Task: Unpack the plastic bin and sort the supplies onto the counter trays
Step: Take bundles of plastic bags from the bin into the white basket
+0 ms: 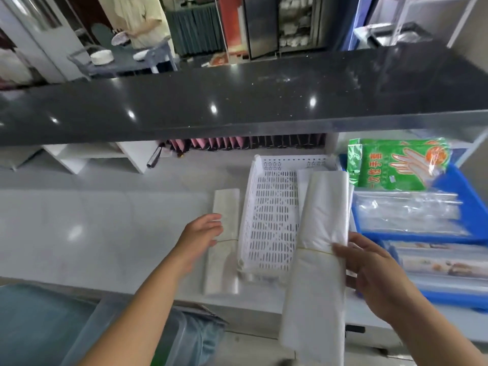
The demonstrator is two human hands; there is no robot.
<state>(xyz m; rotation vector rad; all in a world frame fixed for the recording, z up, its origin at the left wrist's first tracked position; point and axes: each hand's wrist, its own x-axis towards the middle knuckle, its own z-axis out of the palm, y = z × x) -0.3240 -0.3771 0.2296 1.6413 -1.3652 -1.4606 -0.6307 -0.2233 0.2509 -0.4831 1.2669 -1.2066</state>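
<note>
Right hand (369, 270) grip closed on bag bundle (320, 233) at its rubber band, over the white basket (269, 220). Left hand (200, 240) open on flat bags (224, 241) left of basket. Bundle looks light, floppy, slippery; hold at band.

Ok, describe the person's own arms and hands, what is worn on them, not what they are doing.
Both forearms are bare up to the bottom edge of the picture: no sleeves show. The left hand and the right hand wear no gloves, and no ring, watch or bracelet can be seen on them. The picture is slightly blurred, so very small marks cannot be ruled out.
</note>
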